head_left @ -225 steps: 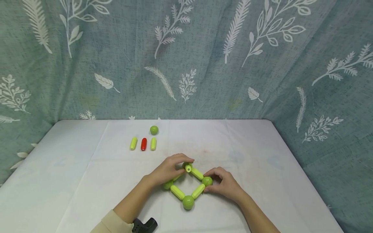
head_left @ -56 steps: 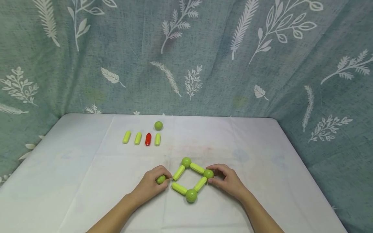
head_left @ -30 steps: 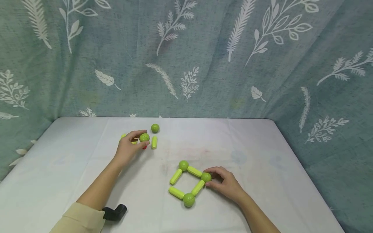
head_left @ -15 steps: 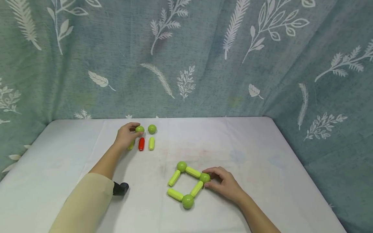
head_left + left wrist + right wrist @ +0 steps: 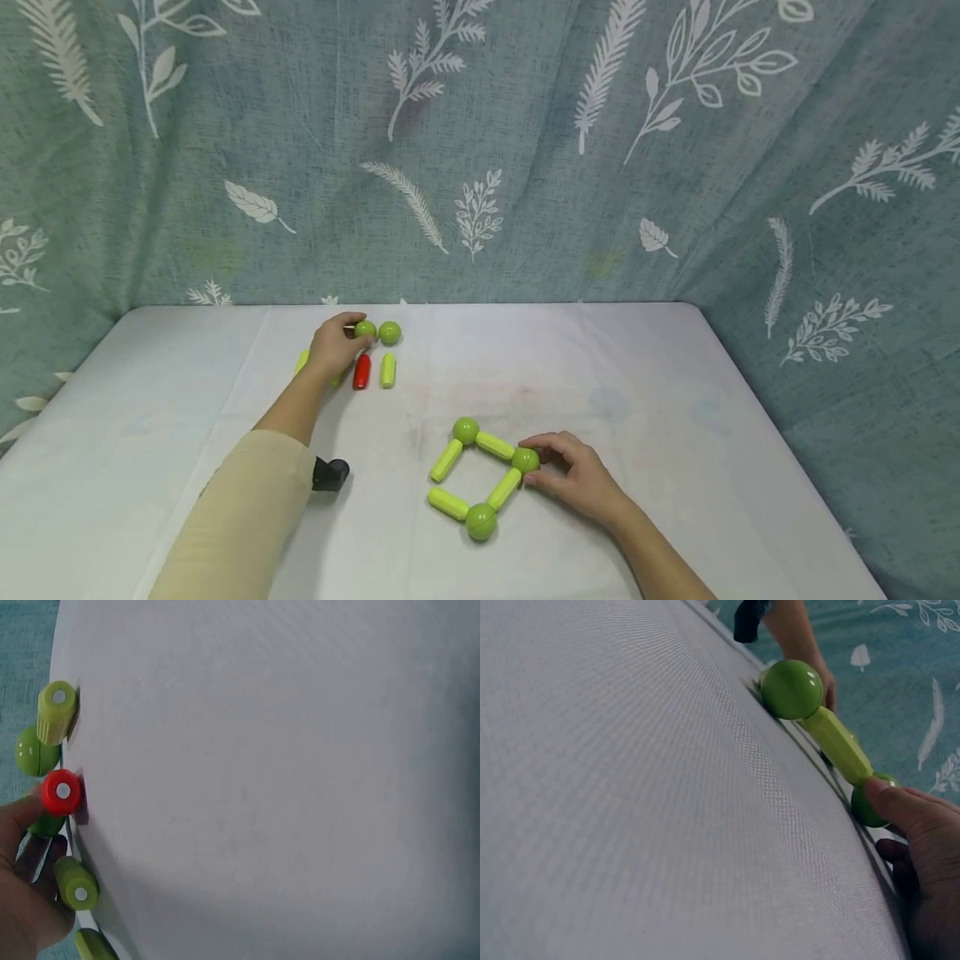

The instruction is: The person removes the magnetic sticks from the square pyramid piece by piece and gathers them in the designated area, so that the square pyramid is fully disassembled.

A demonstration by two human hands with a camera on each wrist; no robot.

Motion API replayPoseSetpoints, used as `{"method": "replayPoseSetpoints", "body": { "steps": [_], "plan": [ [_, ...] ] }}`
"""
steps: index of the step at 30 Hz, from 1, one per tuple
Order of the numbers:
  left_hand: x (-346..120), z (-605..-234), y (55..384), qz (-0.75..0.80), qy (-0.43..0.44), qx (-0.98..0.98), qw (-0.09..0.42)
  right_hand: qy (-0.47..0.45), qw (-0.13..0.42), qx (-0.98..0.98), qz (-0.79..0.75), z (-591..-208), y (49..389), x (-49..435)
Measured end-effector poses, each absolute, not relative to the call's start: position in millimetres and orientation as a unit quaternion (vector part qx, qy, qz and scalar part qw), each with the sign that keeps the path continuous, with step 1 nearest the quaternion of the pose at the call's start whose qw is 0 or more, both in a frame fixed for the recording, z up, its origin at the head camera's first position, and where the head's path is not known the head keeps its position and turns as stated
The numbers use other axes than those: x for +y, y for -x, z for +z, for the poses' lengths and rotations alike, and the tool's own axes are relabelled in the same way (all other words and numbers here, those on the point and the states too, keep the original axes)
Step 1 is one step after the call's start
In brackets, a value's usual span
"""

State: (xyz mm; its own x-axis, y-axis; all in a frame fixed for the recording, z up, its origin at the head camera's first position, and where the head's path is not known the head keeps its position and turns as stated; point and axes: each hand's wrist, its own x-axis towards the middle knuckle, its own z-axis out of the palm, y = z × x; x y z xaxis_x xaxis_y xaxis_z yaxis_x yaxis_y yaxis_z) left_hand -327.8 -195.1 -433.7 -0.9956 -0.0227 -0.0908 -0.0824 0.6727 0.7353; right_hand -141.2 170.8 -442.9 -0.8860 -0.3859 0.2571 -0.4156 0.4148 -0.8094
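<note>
At the back of the table my left hand (image 5: 333, 343) grips a green ball (image 5: 365, 330), close beside a second green ball (image 5: 390, 332). In the left wrist view that hand's thumb and fingers are round the ball, partly behind a red rod (image 5: 61, 793). My right hand (image 5: 579, 477) pinches the right corner ball (image 5: 526, 461) of a four-sided frame lying on the table. Yellow-green rods (image 5: 495, 446) join this ball to a back ball (image 5: 466, 431) and a front ball (image 5: 482, 522). The frame's left corner is open, between two rod ends (image 5: 448, 503).
Before the two back balls lie the red rod and a yellow-green rod (image 5: 387, 371). Two more yellow-green rods (image 5: 77, 885) are partly covered by the left hand in the head view. A black device (image 5: 331, 474) sits at the left sleeve. A leaf-patterned curtain (image 5: 525, 167) hangs behind.
The left hand has laid a rod at the row's left end, pulled the left corner ball off the frame and carried it to the back, beside the other ball. The right hand stays at its corner.
</note>
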Motion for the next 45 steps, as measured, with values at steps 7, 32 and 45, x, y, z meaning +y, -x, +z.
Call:
{"method": "replayPoseSetpoints", "body": {
  "steps": [7, 32, 45],
  "plan": [
    [-203.2, -414.5, 322.7, 0.405, 0.008, 0.913, 0.049, -0.247, 0.021, -0.84, 0.484, -440.3, 143.1, 169.9],
    [-143.2, -433.3, 206.8, 0.487, -0.12, 0.865, -0.018, -0.222, 0.002, -0.847, 0.483, -472.3, 155.9, 182.6],
    [-80.7, -462.5, 169.4, 0.458, -0.064, 0.887, -0.008, -0.223, 0.004, -0.848, 0.48, -474.2, 150.3, 179.3]
  ]
}}
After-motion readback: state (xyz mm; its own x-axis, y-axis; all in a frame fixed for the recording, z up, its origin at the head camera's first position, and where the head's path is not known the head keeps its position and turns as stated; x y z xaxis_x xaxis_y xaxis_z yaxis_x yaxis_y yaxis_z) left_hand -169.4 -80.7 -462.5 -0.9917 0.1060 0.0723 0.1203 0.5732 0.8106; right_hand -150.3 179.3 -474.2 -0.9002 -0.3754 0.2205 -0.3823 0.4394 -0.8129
